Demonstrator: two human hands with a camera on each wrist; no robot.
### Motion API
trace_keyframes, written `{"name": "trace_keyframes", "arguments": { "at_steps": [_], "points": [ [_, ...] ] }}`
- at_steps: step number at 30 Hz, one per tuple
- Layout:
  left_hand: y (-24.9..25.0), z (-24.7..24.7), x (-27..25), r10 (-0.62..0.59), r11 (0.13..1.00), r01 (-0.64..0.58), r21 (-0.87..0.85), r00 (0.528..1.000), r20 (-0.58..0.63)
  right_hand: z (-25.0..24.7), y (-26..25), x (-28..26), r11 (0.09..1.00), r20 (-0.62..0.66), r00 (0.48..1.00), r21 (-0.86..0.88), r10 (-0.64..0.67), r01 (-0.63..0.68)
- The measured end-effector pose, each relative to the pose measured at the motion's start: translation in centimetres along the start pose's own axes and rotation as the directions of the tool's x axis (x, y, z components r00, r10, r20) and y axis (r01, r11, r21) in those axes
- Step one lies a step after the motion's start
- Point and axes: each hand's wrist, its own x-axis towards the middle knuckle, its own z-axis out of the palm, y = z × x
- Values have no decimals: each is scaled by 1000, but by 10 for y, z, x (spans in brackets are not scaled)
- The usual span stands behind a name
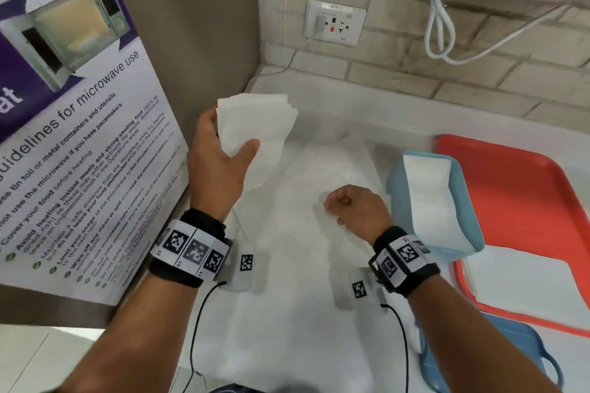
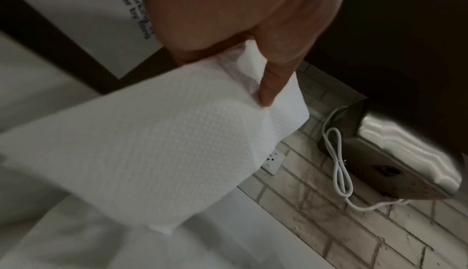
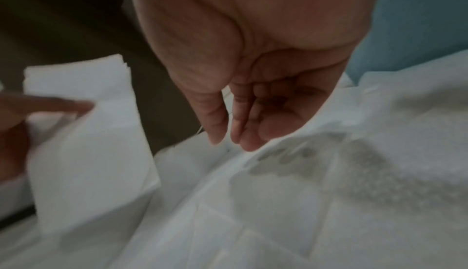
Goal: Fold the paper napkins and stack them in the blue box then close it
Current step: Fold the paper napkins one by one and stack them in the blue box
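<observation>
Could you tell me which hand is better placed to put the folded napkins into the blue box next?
Probably the left hand: it already grips the folded napkins. The right hand is nearer the blue box but carries none.

Napkins [image 1: 255, 124] are plain white with a dotty embossed weave. Box [image 1: 467, 201] is pale blue, tray [image 1: 526, 188] orange-red, wall tiles [image 1: 415, 73] cream brick.

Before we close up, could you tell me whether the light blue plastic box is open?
Open: the light blue plastic box shows white napkins inside, no lid on it.
</observation>
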Motion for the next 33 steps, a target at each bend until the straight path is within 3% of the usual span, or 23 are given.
{"name": "trace_keyframes", "arguments": {
  "at_steps": [2, 5, 10, 14, 17, 21, 24, 27, 33],
  "points": [
    [-2, 0, -1, -7, 998, 9, 60, 999, -32, 14, -7, 0, 978, 91, 995, -204, -37, 55],
    [-5, -3, -1, 22, 995, -16, 100, 998, -59, 40, -21, 2, 928, 178, 984, -360, -32, 96],
    [-5, -6, -4, 34, 996, -29, 89, 998, -57, 72, -50, 12, 907, 129, 992, -417, -2, 56],
    [-8, -8, -8, 19, 997, -15, 80, 998, -58, 86, -65, 24, 874, 57, 995, -484, 85, -47],
    [-11, -11, -10, 24, 996, -19, 91, 998, -54, 83, -70, 34, 871, 88, 983, -481, 164, -102],
    [-13, -15, -12, 51, 994, -47, 102, 998, -42, 68, -68, 42, 958, 172, 977, -279, 123, -72],
    [-17, -14, -13, 47, 994, -41, 104, 998, -47, 51, -59, 43, 991, 98, 994, 114, 53, -65],
    [-22, -10, -13, 2, 998, 3, 61, 997, -77, 29, -53, 32, 909, 92, 995, 411, 39, -73],
    [-24, -1, -15, 34, 999, -35, 24, 999, 16, -8, -34, 13, 753, 79, 992, 646, 98, -126]
  ]
}}
